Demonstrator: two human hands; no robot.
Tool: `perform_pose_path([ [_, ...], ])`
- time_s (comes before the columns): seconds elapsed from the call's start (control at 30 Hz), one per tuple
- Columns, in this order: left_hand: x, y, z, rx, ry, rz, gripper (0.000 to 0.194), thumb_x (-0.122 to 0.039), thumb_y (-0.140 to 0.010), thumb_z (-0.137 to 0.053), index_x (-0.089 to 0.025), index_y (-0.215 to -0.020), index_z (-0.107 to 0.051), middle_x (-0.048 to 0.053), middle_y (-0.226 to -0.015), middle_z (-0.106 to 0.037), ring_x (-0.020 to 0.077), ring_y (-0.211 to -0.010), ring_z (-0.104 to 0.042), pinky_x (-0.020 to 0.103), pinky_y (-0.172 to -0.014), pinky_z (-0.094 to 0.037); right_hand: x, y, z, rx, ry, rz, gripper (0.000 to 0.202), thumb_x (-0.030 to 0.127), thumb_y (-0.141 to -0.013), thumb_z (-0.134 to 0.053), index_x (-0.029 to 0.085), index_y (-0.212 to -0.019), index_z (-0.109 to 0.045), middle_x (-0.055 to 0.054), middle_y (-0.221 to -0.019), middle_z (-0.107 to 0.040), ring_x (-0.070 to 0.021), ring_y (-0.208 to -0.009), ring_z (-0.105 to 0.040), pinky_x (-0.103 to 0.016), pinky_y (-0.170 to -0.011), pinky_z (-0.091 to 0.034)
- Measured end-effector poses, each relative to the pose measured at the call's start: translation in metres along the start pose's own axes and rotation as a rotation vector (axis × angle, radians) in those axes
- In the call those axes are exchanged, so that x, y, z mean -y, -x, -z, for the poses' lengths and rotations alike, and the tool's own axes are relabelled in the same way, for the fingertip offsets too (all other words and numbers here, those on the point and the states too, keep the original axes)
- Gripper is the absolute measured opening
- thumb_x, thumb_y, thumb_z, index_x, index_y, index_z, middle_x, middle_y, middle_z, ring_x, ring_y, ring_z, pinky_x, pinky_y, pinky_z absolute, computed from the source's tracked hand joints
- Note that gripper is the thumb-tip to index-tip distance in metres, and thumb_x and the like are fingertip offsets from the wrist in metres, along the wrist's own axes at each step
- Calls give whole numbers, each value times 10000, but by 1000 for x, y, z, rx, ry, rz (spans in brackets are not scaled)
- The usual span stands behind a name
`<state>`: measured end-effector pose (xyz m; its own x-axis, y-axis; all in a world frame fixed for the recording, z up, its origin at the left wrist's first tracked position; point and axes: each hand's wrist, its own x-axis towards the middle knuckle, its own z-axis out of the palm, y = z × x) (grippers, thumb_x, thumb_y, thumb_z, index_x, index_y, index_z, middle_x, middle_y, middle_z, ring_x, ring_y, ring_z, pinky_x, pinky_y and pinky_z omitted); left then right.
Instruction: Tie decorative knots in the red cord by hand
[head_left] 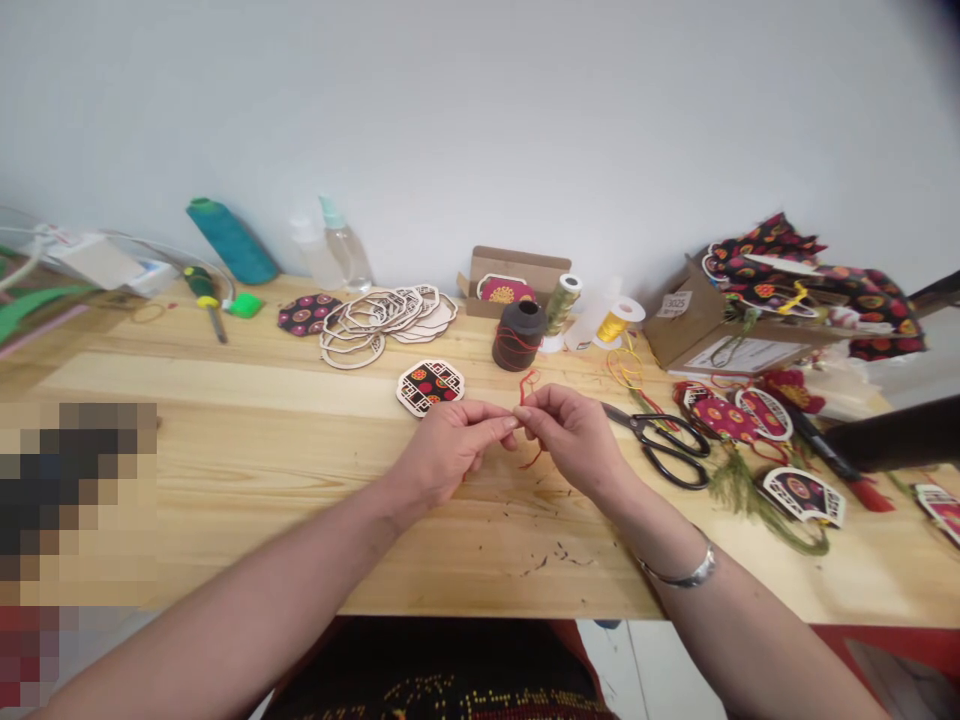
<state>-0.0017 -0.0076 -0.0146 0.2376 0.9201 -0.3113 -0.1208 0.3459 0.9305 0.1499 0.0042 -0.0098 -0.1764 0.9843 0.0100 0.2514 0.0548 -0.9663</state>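
My left hand (455,443) and my right hand (564,428) meet fingertip to fingertip above the wooden table. Both are closed in a pinch on a thin red cord (531,462), whose loose ends stick out above and below the right fingers. The exact grip point is hidden between the fingertips. Just beyond my left hand lies an octagonal patterned ornament (429,387) with a pale cut-out frame. To the right of my right hand rest black-handled scissors (675,450). A dark thread spool (519,337) stands behind the hands.
Pale wooden frames (390,318) are piled at the back, near spray bottles (345,250) and a teal thread cone (232,240). A cardboard box (682,325) with patterned fabric stands at the right. Tasselled ornaments (802,497) lie before it. A screwdriver (204,295) is at the left.
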Motion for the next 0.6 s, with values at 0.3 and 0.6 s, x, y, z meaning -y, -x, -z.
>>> perform_pose_path([
  [0.3,-3,0,0,-38,-20,-5,165,-295,-701,-655,-143,-744,-702,-2,-604,-619,18,-353,-285,214,-362,-127,-1,1,1,37,33,25,176,330,-796,-553,166,-734,-569,12,-614,-570,-89,-521,-464,-225,-515,-386],
  [0.6,-3,-3,3,-133,1,-33,173,-330,-704,-665,-168,-755,-701,-1,-634,-650,24,-359,-282,218,-358,-133,16,7,16,55,437,122,220,302,-850,-523,172,-714,-636,-5,-636,-614,-113,-577,-504,-241,-549,-362],
])
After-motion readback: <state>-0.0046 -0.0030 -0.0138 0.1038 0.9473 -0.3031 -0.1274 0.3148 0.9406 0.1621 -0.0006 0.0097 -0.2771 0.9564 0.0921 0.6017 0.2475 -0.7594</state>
